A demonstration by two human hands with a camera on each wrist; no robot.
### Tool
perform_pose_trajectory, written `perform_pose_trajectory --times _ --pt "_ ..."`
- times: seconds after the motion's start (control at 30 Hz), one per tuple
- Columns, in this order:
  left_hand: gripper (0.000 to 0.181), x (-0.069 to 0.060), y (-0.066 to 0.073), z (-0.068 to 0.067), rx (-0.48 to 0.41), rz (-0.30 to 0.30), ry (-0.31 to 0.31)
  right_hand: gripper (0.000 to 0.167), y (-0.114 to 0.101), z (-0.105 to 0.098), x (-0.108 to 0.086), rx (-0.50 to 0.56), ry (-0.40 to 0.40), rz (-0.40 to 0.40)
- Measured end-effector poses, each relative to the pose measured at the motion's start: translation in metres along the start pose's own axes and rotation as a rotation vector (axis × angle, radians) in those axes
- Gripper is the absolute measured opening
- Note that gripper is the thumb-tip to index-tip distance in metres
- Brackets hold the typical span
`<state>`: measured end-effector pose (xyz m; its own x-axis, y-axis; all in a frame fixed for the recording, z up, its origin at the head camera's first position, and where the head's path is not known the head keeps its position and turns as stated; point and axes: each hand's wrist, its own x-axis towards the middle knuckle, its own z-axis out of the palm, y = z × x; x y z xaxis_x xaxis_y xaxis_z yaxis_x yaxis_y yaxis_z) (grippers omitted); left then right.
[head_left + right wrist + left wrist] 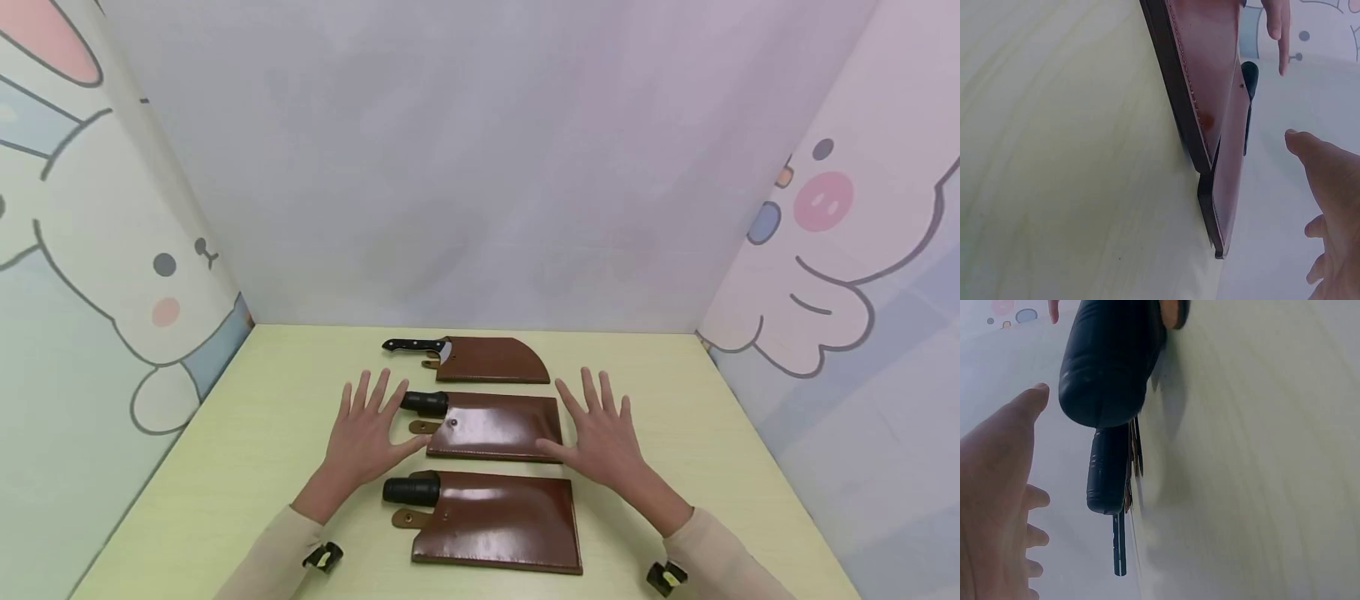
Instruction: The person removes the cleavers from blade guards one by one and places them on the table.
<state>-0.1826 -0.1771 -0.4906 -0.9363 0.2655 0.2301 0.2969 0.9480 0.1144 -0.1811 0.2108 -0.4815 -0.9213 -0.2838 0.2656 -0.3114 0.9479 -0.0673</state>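
Note:
Three knives in brown leather sheaths lie in a column, handles to the left. The far knife [414, 345] has a riveted black handle, and its sheath [495, 360] has a curved end. Rounder black handles mark the middle knife [427, 405] and the near knife [411, 490], each in a rectangular sheath [498, 521]. My left hand [363, 442] is spread beside the middle handle, its thumb over the sheath's edge. Opposite, my right hand [603, 442] spreads its fingers by the middle sheath's right end. Both wrist views show the hands apart from the knives, holding nothing.
The knives lie on a pale yellow tabletop [300, 375]. A grey wall [480, 183] rises behind it, with cartoon-printed side panels [112, 250] at left and right. Leather straps with snaps [408, 518] stick out left of the sheaths. Each sleeve carries a small black device [324, 557].

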Motion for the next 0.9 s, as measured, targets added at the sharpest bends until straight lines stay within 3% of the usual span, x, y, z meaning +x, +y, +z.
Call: perform_pose_trajectory --times 0.33,0.73,0.9 --pt "0.101 -0.007 0.002 -0.001 -0.011 0.025 0.023 0.102 -0.001 -0.005 -0.007 0.045 0.015 -0.026" --pt "0.099 -0.036 0.007 -0.01 0.012 0.089 0.003 0.1 -0.008 -0.011 -0.033 0.074 0.026 -0.095" --pt "0.096 -0.05 0.008 -0.01 -0.007 0.101 -0.006 0.102 -0.014 -0.009 -0.046 0.108 -0.004 -0.101"
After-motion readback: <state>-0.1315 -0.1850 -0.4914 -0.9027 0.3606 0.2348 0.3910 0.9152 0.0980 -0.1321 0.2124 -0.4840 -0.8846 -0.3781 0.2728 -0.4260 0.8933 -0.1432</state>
